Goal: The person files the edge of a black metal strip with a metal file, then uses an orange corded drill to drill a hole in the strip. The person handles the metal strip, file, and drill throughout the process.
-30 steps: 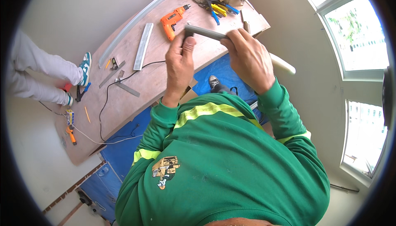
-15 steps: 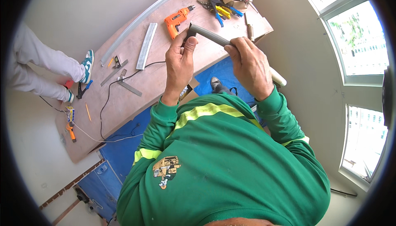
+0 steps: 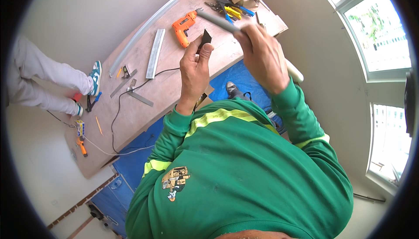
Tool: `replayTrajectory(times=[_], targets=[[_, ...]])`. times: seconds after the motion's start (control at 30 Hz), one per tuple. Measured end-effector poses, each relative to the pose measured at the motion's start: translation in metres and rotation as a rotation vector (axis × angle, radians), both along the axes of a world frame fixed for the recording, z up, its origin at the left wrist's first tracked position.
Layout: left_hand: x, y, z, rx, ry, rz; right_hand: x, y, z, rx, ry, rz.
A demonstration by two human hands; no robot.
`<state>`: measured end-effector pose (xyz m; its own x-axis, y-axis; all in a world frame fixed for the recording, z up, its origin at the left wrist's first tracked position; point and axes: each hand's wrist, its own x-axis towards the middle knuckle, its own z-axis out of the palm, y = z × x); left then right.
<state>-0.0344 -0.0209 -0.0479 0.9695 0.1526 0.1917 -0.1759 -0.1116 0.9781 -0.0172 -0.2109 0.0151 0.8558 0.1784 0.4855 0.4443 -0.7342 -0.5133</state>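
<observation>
Two bare hands are raised above the tabletop [image 3: 139, 116]. The left hand [image 3: 194, 74] pinches a small dark piece [image 3: 206, 37] between thumb and fingers, apparently gripping it low so its upper corner stays free. The right hand [image 3: 263, 58] has its fingers wrapped around the near end of a grey bar [image 3: 217, 20], likely to let the rest project forward; whether its far end touches the orange drill [image 3: 184, 27], I cannot tell. Beyond the left hand, a silver strip [image 3: 155, 53] lies flat, perhaps for steadiness
</observation>
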Motion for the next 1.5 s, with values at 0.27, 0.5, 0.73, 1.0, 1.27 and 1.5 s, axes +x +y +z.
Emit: replayTrajectory(times=[0.27,0.5,0.73,1.0,1.27,1.5], targets=[[-0.003,-0.003,-0.005,0.023,-0.003,-0.066,0.002,0.022,-0.024,-0.009,0.026,0.011],[-0.009,-0.003,0.001,0.004,-0.021,-0.070,0.035,0.007,0.007,0.165,0.131,-0.018],[-0.014,0.005,0.008,0.110,-0.144,0.009,0.017,-0.020,0.000,0.288,0.521,0.289],[-0.019,0.002,0.017,0.105,-0.077,-0.039,0.057,-0.028,0.027,0.004,0.406,0.628],[-0.019,-0.001,0.011,0.075,-0.096,-0.020,0.031,-0.047,0.030,-0.070,0.506,0.507],[-0.011,0.009,0.005,0.101,-0.145,-0.011,0.039,-0.078,0.028,0.008,0.574,0.485]])
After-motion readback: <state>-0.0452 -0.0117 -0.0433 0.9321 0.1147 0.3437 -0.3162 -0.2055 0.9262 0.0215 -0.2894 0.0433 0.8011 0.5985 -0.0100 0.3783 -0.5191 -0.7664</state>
